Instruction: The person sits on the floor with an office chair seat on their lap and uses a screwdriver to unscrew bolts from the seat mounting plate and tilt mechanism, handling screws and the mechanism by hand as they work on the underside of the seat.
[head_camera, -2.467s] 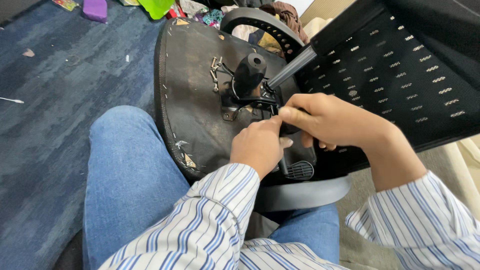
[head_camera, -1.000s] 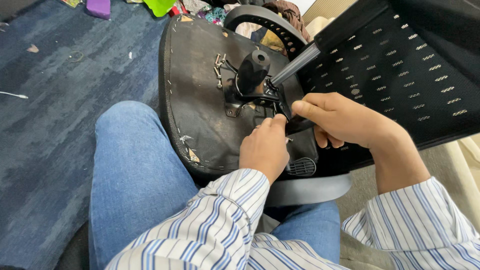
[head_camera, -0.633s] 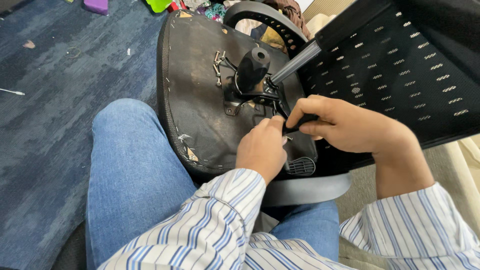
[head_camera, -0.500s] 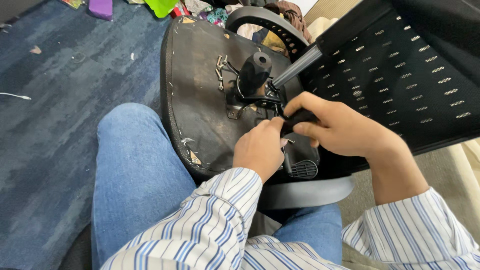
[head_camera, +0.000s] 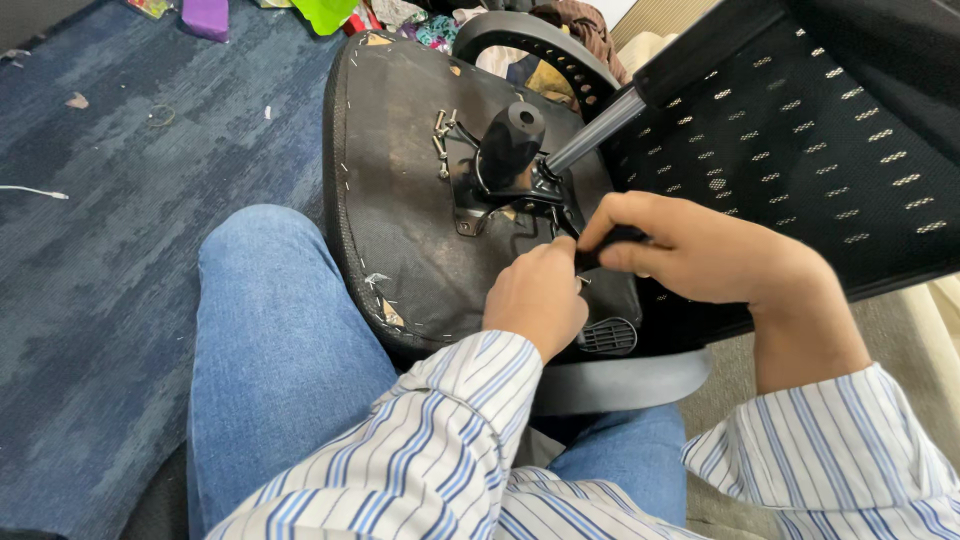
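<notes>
Chair seat (head_camera: 400, 230) lies upside down against my left knee (head_camera: 270, 300), its black fabric underside facing up at me, and both my hands are bunched at the metal mechanism plate (head_camera: 500, 195) in the middle of it. My right hand (head_camera: 700, 250) is curled tight around a black tool handle (head_camera: 610, 250); only a short dark stub shows between thumb and forefinger, and I cannot tell what tip it carries. My left hand (head_camera: 540, 295) sits just beside it, fingers folded down onto the seat near the plate's lower edge; the knuckles hide the tips, so whether they pinch anything I cannot tell.

Half a second back my right hand sat a little lower, nearer the ribbed oval cap (head_camera: 608, 337); now it rides higher, and that cap shows in full below both hands. My left hand has barely shifted. Earlier on, my right fingers lay flatter over the plate; now they are wrapped into a fist on the handle.

Above the hands, the black cylinder socket (head_camera: 512, 135) sticks up from the plate, with the silver lever rod (head_camera: 590, 130) slanting off to the right. The perforated backrest (head_camera: 800, 150) fills the right side, and blue carpet (head_camera: 120, 250) spreads to the left.
</notes>
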